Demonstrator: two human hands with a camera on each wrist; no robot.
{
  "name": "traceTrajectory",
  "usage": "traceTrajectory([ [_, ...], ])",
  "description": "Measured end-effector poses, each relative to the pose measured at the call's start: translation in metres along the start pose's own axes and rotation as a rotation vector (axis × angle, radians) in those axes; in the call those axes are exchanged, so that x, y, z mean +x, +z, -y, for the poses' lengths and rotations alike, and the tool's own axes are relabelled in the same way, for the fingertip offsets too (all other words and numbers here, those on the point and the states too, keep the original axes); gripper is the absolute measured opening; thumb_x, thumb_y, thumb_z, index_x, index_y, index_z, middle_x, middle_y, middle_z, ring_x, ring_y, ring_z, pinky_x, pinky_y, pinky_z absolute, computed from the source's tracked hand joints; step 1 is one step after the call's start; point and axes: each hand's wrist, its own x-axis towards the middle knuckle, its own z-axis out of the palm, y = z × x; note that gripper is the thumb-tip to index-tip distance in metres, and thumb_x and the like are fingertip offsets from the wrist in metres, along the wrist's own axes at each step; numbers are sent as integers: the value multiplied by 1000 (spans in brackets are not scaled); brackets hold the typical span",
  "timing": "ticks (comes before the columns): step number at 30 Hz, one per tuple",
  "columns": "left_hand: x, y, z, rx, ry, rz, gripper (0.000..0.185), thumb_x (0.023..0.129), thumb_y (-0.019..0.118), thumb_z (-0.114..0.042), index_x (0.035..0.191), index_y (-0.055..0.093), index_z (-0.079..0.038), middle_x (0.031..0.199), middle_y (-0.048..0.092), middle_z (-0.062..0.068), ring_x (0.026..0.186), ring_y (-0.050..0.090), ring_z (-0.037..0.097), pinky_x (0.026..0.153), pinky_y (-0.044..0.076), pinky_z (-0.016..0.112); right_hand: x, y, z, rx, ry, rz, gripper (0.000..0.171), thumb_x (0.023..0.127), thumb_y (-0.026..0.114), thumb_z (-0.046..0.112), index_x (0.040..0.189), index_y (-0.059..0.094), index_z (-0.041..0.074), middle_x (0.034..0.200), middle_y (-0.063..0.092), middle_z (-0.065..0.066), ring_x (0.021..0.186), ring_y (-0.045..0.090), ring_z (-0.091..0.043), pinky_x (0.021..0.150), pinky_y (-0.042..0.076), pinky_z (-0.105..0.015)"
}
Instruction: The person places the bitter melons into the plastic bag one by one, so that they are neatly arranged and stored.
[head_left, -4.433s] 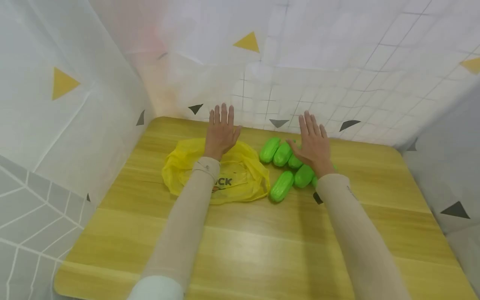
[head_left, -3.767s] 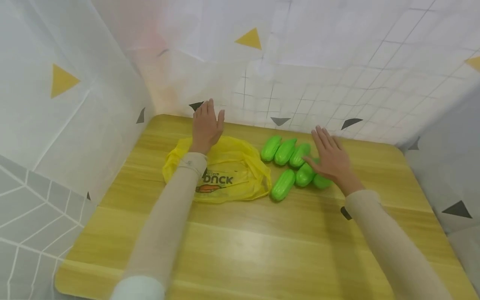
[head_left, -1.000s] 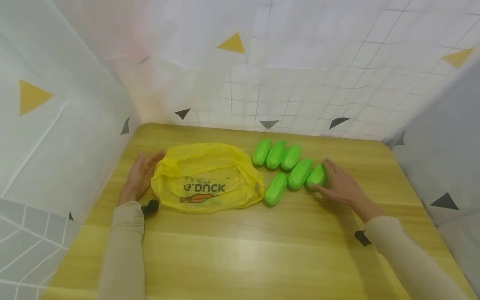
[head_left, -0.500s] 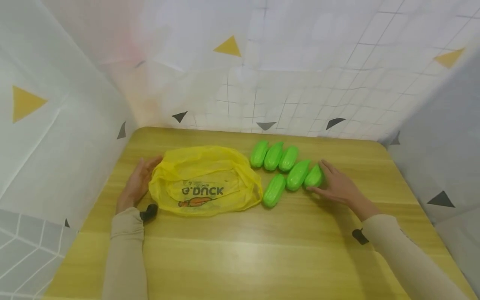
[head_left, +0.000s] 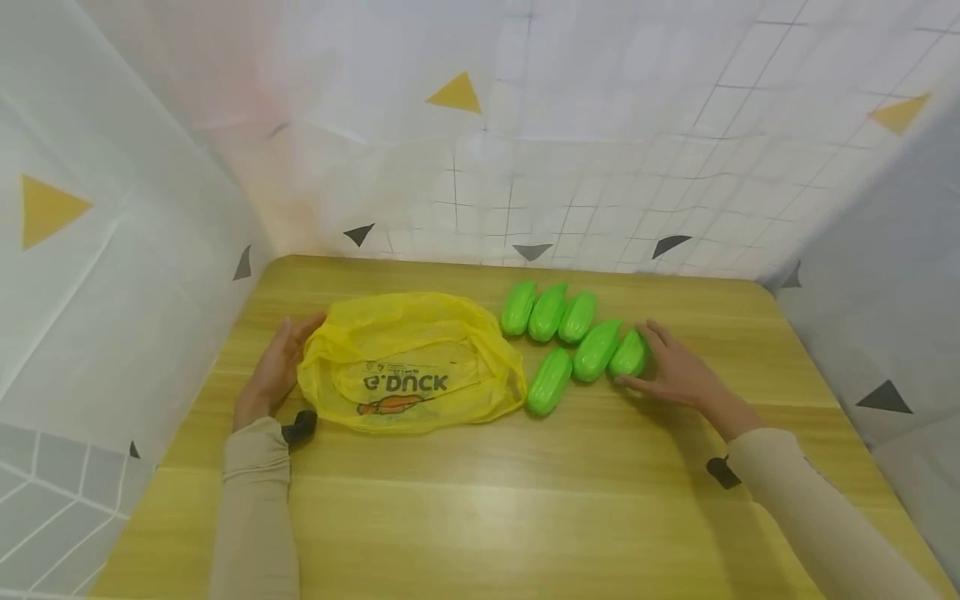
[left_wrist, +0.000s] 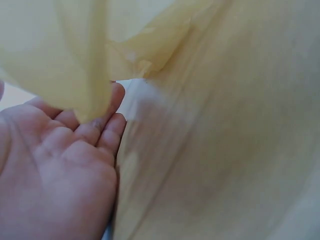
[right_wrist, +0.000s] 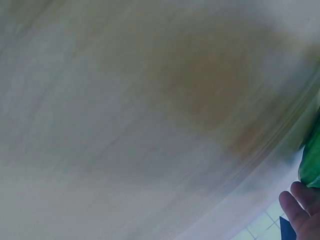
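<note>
Yellow, thin crinkled plastic bag [head_left: 408,360] lies flattened on the wooden table [head_left: 525,500]. Left hand [head_left: 276,371], fingers straight, rests against the bag's left edge. Right hand [head_left: 675,372], fingers relaxed, touches the rightmost of six glossy green ribbed oblong toys [head_left: 628,354], just right of the bag.

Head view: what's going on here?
A person sits at a wooden table. The left hand rests open against the left edge of a yellow bag lying flat. The right hand touches the rightmost of six green toy cucumbers grouped beside the bag. Nothing is lifted or in the bag.
</note>
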Motion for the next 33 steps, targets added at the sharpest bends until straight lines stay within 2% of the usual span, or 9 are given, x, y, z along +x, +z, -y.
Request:
traceTrajectory([
  [6, 0, 2, 0, -14, -9, -15, 74, 101, 7, -62, 158, 19, -16, 166, 12, 6, 151, 9, 31, 122, 21, 34, 1, 1, -1, 18, -13, -23, 104, 80, 75, 55, 150, 26, -6, 151, 27, -33, 125, 43, -57, 100, 41, -67],
  [9, -1, 3, -2, -24, -5, -15, 74, 101, 8, -61, 157, 20, -15, 166, 12, 6, 151, 8, 31, 124, 14, 42, 1, 0, -1, 11, -14, -24, 105, 79, 74, 57, 150, 27, -5, 151, 28, -32, 121, 47, -57, 96, 43, -68],
  [13, -2, 4, -4, -26, 15, -15, 73, 102, 8, -59, 157, 19, -11, 166, 9, 8, 151, 2, 33, 123, -1, 54, 2, -3, -2, 1, -10, -33, 107, 77, 76, 59, 149, 28, -3, 151, 28, -30, 118, 50, -56, 94, 45, -67],
  [16, -2, 5, -5, -25, 24, -17, 73, 103, 9, -58, 157, 19, -10, 166, 9, 9, 151, 0, 33, 121, -6, 55, 3, -4, -5, -8, -14, -42, 108, 75, 77, 59, 149, 28, -4, 151, 28, -30, 118, 50, -54, 94, 46, -66],
  [19, -2, 4, -5, -24, 28, -13, 73, 103, 8, -57, 157, 19, -10, 166, 9, 9, 151, 0, 33, 122, -5, 55, 3, -6, -8, -9, -18, -42, 111, 74, 78, 60, 149, 27, -4, 150, 29, -30, 118, 50, -53, 93, 46, -66],
  [28, -1, 3, -3, -20, 6, -25, 74, 101, 8, -61, 157, 21, -14, 165, 12, 7, 151, 8, 31, 124, 7, 48, 3, -6, -5, 7, -31, -41, 113, 70, 82, 58, 147, 31, -7, 145, 33, -30, 116, 51, -54, 95, 46, -66],
  [33, -2, 3, -4, -13, 4, -27, 75, 101, 7, -61, 157, 20, -14, 165, 12, 7, 151, 7, 31, 124, 4, 51, 3, -5, -3, 24, -37, -27, 110, 71, 83, 55, 147, 33, -7, 142, 34, -32, 115, 51, -54, 94, 46, -66],
])
